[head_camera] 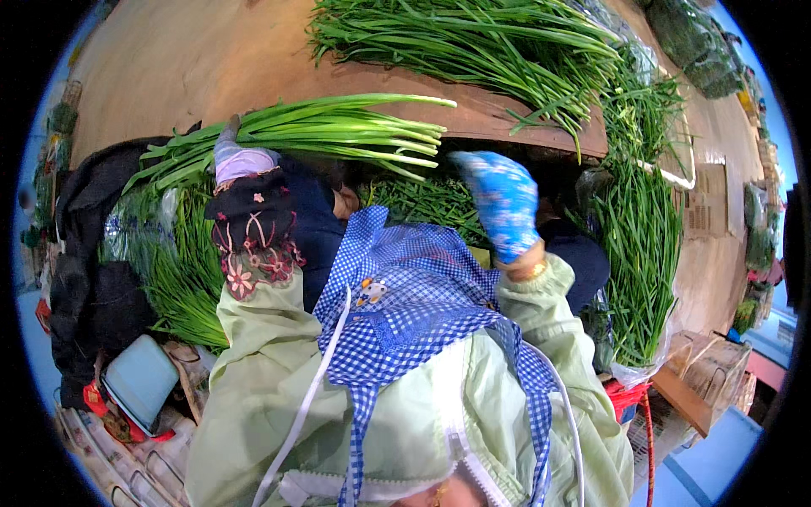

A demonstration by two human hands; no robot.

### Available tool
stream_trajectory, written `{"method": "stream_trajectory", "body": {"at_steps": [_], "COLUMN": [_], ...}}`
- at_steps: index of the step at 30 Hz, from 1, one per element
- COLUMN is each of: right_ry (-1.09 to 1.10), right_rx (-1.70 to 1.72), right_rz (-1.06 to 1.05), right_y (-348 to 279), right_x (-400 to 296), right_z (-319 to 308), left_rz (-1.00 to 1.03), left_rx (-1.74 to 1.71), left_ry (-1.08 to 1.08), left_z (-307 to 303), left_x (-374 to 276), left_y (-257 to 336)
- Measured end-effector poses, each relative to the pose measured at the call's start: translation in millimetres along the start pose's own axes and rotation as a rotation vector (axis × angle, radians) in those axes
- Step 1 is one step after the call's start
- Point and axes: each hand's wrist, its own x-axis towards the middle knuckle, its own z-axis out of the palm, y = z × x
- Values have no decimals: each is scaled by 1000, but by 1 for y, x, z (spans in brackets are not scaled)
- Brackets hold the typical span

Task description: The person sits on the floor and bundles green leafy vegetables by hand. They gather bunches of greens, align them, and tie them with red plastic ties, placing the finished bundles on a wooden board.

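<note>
My left hand [237, 149], in a pale lilac glove below a dark embroidered cuff, grips a bunch of long green leafy stalks [342, 130], perhaps garlic chives. Their pale ends point right. My right hand [497, 196], in a blue patterned glove and blurred, is below and right of those pale ends, apart from them; its fingers cannot be made out well. A large heap of the same greens [456, 38] lies on the brown board [507, 120] beyond my hands. More cut leaves [424, 203] lie low between my knees, above the blue checked apron [418, 304].
Greens in clear plastic [640, 253] stand at my right, and more greens [184, 266] at my left. A light blue container [142, 380] is at lower left. Wooden crates [716, 374] stand at lower right. Bagged greens [697, 57] lie at upper right.
</note>
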Motion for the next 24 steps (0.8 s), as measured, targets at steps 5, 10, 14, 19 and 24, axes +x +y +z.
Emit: {"method": "stream_trajectory", "body": {"at_steps": [5,10,14,19,24], "right_ry": [-274,-321,-439,-462,-178], "right_rx": [-138,-83,-46,15,312], "right_rz": [-262,-226,-219,-104,217], "right_y": [-20,-21,-19,3,-3], "right_x": [32,33,33,6,-2], "right_z": [43,54,55,38,33], "left_rz": [-7,59,19,19,32], "left_rx": [73,34,15,10,7], "left_ry": [-29,-53,-11,-55,-46], "left_z": [8,1,2,-3,-9], "left_x": [-9,-3,-3,7,-4], "left_y": [-1,2,1,10,11]}}
